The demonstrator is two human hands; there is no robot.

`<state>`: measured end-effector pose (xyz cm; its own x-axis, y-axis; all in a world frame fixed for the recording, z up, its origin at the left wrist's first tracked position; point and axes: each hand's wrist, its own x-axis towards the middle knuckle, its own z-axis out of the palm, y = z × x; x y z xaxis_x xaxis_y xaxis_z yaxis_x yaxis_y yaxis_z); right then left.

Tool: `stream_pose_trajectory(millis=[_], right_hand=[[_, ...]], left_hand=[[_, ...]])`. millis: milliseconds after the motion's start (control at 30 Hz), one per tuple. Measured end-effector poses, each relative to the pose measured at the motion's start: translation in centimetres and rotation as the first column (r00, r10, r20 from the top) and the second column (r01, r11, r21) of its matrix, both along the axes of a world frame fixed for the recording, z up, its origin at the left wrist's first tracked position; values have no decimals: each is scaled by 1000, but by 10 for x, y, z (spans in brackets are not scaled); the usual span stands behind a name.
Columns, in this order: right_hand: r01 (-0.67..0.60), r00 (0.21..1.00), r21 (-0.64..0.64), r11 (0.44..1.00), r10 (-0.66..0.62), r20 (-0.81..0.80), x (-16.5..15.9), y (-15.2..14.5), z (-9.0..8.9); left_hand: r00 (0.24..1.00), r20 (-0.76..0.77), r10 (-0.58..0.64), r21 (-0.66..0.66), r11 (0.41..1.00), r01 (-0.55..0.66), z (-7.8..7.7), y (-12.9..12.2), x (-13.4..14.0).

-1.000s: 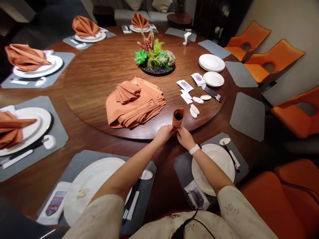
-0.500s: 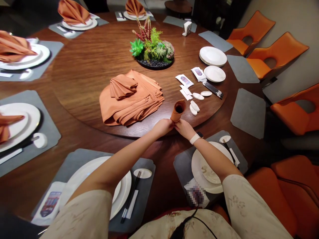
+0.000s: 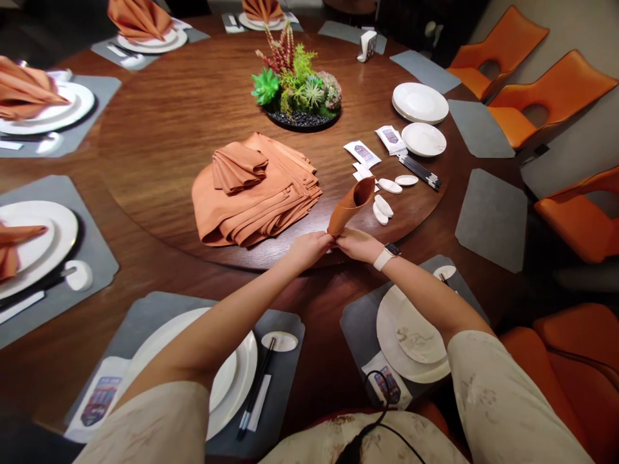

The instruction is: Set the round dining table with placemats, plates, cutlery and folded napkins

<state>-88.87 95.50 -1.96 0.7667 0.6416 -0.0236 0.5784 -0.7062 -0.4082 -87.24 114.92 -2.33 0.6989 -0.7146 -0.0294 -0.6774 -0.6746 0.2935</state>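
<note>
Both my hands meet at the lower end of a rolled orange cloth napkin [image 3: 349,205], close to the near edge of the turntable. The napkin forms a tapered tube, its wide mouth leaning up and to the right. My left hand [image 3: 312,247] is closed on the narrow end from the left. From the right, my right hand [image 3: 356,245] pinches the same end, a watch on its wrist. Just left of the roll lies a stack of flat orange napkins [image 3: 261,216], and a pleated, fan-folded napkin [image 3: 238,167] rests on top.
White plates [image 3: 420,102], packets [image 3: 362,154], chopsticks [image 3: 420,171] and small white rests [image 3: 389,185] sit at the turntable's right. A plant arrangement [image 3: 304,96] stands farther back. Place settings on grey mats [image 3: 285,386] ring the table. Orange chairs [image 3: 551,90] line the right.
The rolled napkin has tipped to the right and shows more of its length. My hands stay together at its base, the right wrist turned slightly. The view has shifted a little.
</note>
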Motion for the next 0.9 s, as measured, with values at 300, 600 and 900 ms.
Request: stream_pose_trajectory(millis=[300,600,900], right_hand=[[13,999,-87,996,-9,47,1,11,9],[166,986,-16,986,-166,-20,2,17,12],[352,916,-159,922,-374,-146,3,32,28]], left_hand=[[996,86,36,-159,987,-22,-18,7,3],[945,303,119,-411,912,17,-53,11,7],[900,431,-56,-354,908,226,-58,15,5]])
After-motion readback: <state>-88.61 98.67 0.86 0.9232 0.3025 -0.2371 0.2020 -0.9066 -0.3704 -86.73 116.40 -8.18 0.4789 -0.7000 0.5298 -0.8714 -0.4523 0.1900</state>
